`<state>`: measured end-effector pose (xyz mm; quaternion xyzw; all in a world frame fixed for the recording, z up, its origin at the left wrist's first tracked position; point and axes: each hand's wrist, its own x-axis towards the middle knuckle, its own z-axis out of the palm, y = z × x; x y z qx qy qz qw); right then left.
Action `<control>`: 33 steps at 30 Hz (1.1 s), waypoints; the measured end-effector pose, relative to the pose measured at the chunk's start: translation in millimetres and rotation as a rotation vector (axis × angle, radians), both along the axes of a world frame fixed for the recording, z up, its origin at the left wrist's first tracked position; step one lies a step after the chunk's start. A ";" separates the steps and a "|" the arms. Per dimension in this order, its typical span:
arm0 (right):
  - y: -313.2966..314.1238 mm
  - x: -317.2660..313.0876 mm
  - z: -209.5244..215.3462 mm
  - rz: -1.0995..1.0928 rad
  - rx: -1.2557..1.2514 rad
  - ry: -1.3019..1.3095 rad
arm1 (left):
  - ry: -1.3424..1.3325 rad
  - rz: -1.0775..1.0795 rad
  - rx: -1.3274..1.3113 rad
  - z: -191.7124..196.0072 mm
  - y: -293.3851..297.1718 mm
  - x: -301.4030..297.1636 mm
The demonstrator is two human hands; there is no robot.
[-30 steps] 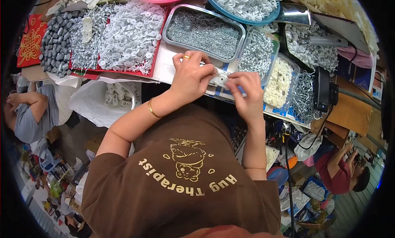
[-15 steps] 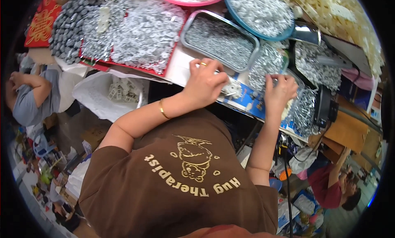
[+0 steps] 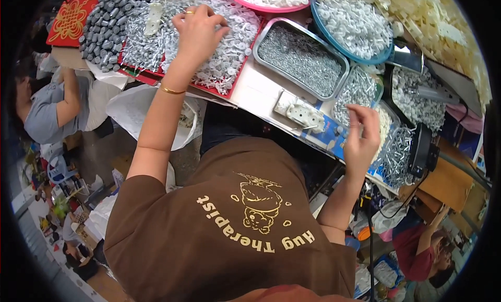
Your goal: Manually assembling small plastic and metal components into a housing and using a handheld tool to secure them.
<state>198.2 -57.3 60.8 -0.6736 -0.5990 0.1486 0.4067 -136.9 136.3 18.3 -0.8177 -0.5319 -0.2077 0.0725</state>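
The left hand [image 3: 197, 33] reaches out over the red tray [image 3: 211, 88], its fingers curled down into the heap of small white plastic parts [image 3: 229, 51] that fills the tray's right side; whether the fingertips have closed on any piece cannot be told, since the back of the hand hides them. A gold bangle [image 3: 172, 89] sits on that wrist. To the left in the same tray lie silvery metal pieces [image 3: 138, 44], and beyond them a pile of dark grey cylindrical parts [image 3: 102, 28]. The right hand [image 3: 361, 140] hovers above the small trays at the bench's near edge, its thumb and forefinger pinched together near a tray of shiny metal clips [image 3: 355, 88]; anything between the fingertips is too small to make out. Just left of this hand, a white socket plate [image 3: 302, 114] lies on the bench surface, apart from both hands. Behind it stands a rectangular metal tray of grey screws [image 3: 300, 59], and further back a round blue basin of white parts [image 3: 355, 23]. At the left edge, another person in a grey top [image 3: 49, 114] sits well apart from the bench.
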 end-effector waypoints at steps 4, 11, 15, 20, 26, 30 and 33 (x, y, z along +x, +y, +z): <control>-2.7 -26.7 -21.4 0.173 -0.076 -0.003 | 0.116 0.040 -0.058 0.2 2.0 -2.1; -5.5 -34.5 -29.0 0.049 -0.136 0.168 | -0.159 0.047 -0.203 4.3 2.9 -5.5; -5.2 -33.3 -20.1 0.166 -0.082 -0.033 | -0.488 -0.089 -0.196 2.4 -5.0 -8.2; -0.2 -29.8 -8.2 0.323 -0.074 -0.155 | -0.837 -0.289 -0.463 28.9 -50.1 44.5; 1.0 -29.0 -3.3 0.284 -0.194 -0.229 | -0.853 -0.554 -0.755 10.5 -98.1 102.1; -0.9 -30.2 -6.2 0.274 -0.140 -0.131 | -0.755 -0.449 -0.753 4.4 -110.9 114.9; 11.4 -18.1 20.5 0.185 -0.195 -0.030 | -0.747 -0.528 -0.632 -4.9 -113.4 121.9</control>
